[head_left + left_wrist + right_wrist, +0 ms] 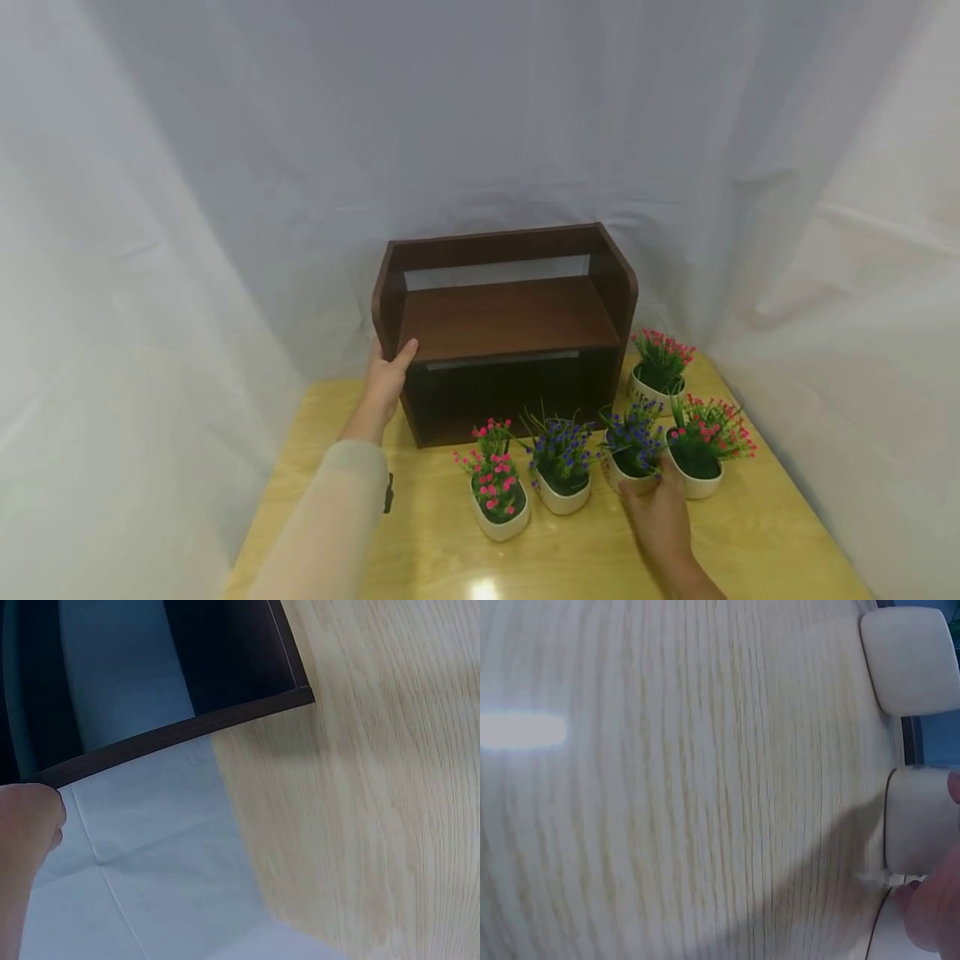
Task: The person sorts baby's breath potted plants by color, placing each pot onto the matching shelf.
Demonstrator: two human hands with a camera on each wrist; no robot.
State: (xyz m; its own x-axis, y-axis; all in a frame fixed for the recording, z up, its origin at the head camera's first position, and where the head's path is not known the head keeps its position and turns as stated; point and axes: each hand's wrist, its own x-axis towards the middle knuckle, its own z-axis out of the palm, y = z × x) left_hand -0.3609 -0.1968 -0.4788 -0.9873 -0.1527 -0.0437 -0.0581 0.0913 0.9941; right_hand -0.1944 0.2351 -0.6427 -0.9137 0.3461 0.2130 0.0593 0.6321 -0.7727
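The right hand (660,512) lies low on the yellow wood tabletop (772,542), its fingers reaching up between the two nearest right-side pots and touching the white pot of blue flowers (633,446); whether they curl round it cannot be told, though the right wrist view shows a fingertip against the pot's wall. Just beside it stands a pot of pink flowers (701,446), and to the left a second blue-flowered pot (562,462) and a pink one (497,483), set in a loose row before the shelf, likely so each is within easy reach. Farther back another pink pot (660,367) sits by the shelf's right side. The left hand (386,379) grips the left side panel of the dark brown wooden shelf (506,321), thumb wrapped over its front edge, seemingly to steady it. Its two open tiers are bare. White cloth (225,167) hangs behind.
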